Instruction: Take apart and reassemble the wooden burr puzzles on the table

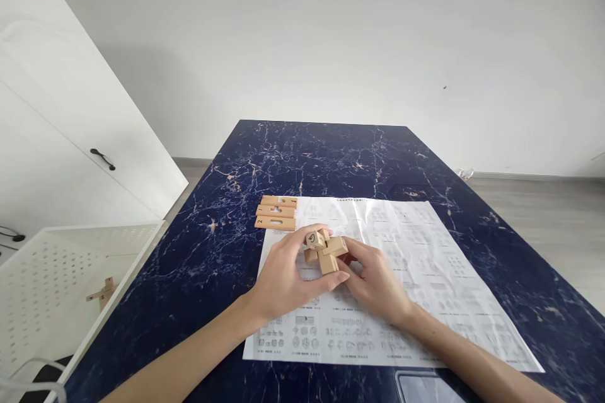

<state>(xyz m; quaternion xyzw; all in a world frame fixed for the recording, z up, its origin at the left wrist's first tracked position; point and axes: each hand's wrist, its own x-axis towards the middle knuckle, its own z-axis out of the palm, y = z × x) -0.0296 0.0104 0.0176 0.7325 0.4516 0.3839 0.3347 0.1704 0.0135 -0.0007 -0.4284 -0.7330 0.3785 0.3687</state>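
Between both hands is a wooden burr puzzle [327, 249], made of interlocking light-wood bars with a dark mark on one end. My left hand [286, 274] curls round its left and near sides, thumb along the front bar. On the right, my right hand [375, 277] pinches the end of a bar with thumb and fingers. Beneath the hands lies a printed instruction sheet [397, 252] with rows of small diagrams. Just beyond my left hand, several flat wooden pieces [275, 223] with cut-outs and numbers are lined up at the sheet's top left corner.
The dark blue marbled table [302, 157] reaches toward a white wall. At the near edge lies a flat, dark-rimmed object [428, 387], partly cut off. Left of the table stand a white cabinet [70, 94] and a white perforated bin [51, 289], with another wooden puzzle [104, 293] inside.
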